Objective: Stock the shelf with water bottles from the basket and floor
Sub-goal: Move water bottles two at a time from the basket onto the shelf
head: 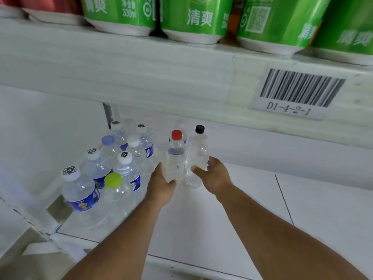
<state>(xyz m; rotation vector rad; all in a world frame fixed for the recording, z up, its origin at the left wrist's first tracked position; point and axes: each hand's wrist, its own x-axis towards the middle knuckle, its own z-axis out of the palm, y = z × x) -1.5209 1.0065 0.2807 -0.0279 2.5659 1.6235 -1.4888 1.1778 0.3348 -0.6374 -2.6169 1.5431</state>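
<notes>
Your left hand [161, 183] grips red-capped bottle [176, 156], right hand [217, 176] grips black-capped bottle [196, 158]; both upright, touching, stocked cluster left.

On the lower shelf [232, 209], a cluster of water bottles [113, 170] stands at left. Two more bottles [186, 158] stand side by side just right of it, between both hands. Cans [193, 19] sit on the upper shelf [141, 73] above.

white shelf board [232, 209] below, a white upper shelf edge [121, 73] above carrying a barcode label [298, 91], green cans [197, 17] on top.
</notes>
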